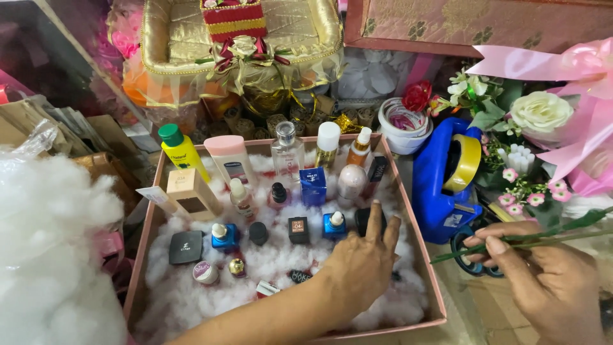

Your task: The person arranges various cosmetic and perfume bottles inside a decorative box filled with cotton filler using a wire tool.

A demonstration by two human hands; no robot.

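A shallow pink box [408, 324] lined with white fluffy stuffing [191, 294] holds several cosmetics: a yellow bottle with a green cap [182, 152], a pink tube [231, 160], a clear perfume bottle [287, 153], small blue boxes [313, 185] and little jars. My left hand [361, 262] reaches across into the box's right side, palm down on the stuffing, fingers spread, fingertips touching a dark round jar [364, 218]. My right hand [543, 281] is outside the box to the right, pinching a thin green stem [549, 231] that runs off to the right.
A blue tape dispenser [434, 191] with a yellow roll [466, 163] stands right of the box, blue-handled scissors [469, 262] below it. Artificial flowers with a white rose [539, 110] and pink ribbon sit far right. A heap of white stuffing [51, 243] lies left. A gold tray [172, 38] stands behind.
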